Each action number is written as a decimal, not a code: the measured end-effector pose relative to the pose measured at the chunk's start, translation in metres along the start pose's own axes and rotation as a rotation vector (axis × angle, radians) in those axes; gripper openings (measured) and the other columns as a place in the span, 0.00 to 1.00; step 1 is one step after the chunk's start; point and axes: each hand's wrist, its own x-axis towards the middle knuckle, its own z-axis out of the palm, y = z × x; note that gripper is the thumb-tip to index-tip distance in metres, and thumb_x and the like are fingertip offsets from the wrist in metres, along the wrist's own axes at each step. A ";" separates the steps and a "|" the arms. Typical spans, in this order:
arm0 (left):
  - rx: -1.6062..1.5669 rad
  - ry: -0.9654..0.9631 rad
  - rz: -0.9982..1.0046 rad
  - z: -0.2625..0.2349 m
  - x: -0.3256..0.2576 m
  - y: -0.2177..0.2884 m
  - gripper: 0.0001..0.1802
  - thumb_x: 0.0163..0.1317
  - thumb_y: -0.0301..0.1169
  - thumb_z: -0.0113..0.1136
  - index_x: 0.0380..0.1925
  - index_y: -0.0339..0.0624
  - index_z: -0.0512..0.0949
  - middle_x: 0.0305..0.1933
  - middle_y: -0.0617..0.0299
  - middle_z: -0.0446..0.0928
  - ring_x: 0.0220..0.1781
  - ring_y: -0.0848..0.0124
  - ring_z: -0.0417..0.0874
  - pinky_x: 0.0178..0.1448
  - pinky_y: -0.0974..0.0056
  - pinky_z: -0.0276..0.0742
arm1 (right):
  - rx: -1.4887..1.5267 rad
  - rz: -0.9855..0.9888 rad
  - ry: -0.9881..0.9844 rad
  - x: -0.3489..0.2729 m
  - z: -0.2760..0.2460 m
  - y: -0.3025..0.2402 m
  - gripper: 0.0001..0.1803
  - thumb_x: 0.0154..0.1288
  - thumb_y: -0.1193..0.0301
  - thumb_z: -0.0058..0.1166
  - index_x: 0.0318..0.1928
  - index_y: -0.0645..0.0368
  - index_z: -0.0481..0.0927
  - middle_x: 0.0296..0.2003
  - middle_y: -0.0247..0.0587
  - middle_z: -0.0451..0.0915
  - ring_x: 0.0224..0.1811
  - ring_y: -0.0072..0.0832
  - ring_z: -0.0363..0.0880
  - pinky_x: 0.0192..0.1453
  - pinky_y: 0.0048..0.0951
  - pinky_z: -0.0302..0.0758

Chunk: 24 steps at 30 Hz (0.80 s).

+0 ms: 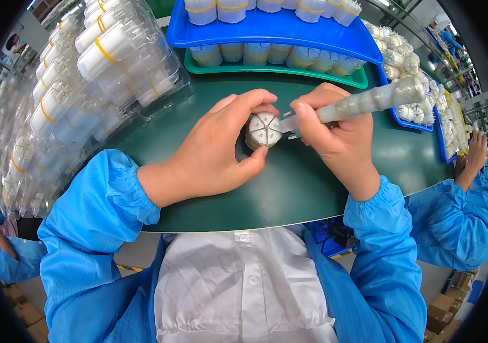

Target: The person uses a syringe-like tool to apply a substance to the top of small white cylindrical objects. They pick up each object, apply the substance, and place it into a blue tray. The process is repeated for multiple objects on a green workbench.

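Observation:
My left hand point(207, 146) is closed around a short white cylinder point(265, 130), fingers behind it and thumb at its near side. The cylinder stands upright on the green tabletop; thin lines split its round top into wedges. In my right hand point(341, 137) is a long hand tool point(369, 102), its pale handle wrapped in clear tape. The tool slants down to the left, and its narrow tip meets or nearly meets the cylinder's right side. Its exact kind is unclear, and my fingers cover part of it.
A blue tray point(278, 35) of white cylinders with yellow bands overlaps a green tray point(209, 69) holding more. Clear plastic trays point(158, 97) with banded white rolls are stacked at left. Blue bins point(412, 124) of white parts stand at right, near another person's sleeve point(455, 223).

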 end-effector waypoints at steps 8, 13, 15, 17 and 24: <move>-0.025 -0.085 0.000 -0.002 0.005 -0.003 0.38 0.52 0.23 0.69 0.65 0.37 0.67 0.58 0.49 0.76 0.58 0.55 0.80 0.62 0.56 0.76 | 0.016 0.132 -0.049 -0.001 0.000 0.000 0.06 0.64 0.73 0.66 0.33 0.62 0.85 0.26 0.34 0.82 0.25 0.19 0.77 0.28 0.25 0.71; 0.060 0.000 0.012 0.002 0.005 -0.001 0.39 0.51 0.27 0.74 0.64 0.39 0.68 0.51 0.52 0.77 0.55 0.56 0.79 0.59 0.57 0.76 | -0.083 -0.027 -0.055 -0.001 0.005 0.006 0.05 0.63 0.74 0.66 0.33 0.63 0.85 0.27 0.34 0.81 0.25 0.20 0.77 0.27 0.26 0.70; 0.141 -0.009 -0.032 -0.001 0.005 -0.002 0.40 0.50 0.28 0.76 0.64 0.39 0.68 0.50 0.53 0.76 0.53 0.57 0.79 0.58 0.57 0.76 | -0.110 -0.169 -0.030 0.000 0.008 0.011 0.05 0.62 0.75 0.67 0.32 0.63 0.85 0.27 0.35 0.81 0.25 0.21 0.76 0.27 0.26 0.69; 0.160 -0.009 -0.056 -0.002 0.005 -0.001 0.40 0.50 0.28 0.76 0.64 0.38 0.68 0.50 0.53 0.76 0.53 0.58 0.79 0.57 0.58 0.77 | 0.036 0.011 -0.028 -0.004 0.009 0.008 0.04 0.62 0.76 0.66 0.32 0.63 0.85 0.26 0.35 0.80 0.24 0.21 0.76 0.27 0.26 0.68; -0.053 -0.014 0.004 0.001 -0.004 -0.005 0.40 0.52 0.22 0.69 0.66 0.35 0.66 0.60 0.50 0.75 0.63 0.57 0.79 0.64 0.57 0.77 | 0.048 0.033 0.045 -0.004 0.008 0.001 0.03 0.62 0.77 0.65 0.31 0.62 0.84 0.26 0.35 0.80 0.23 0.21 0.75 0.27 0.27 0.68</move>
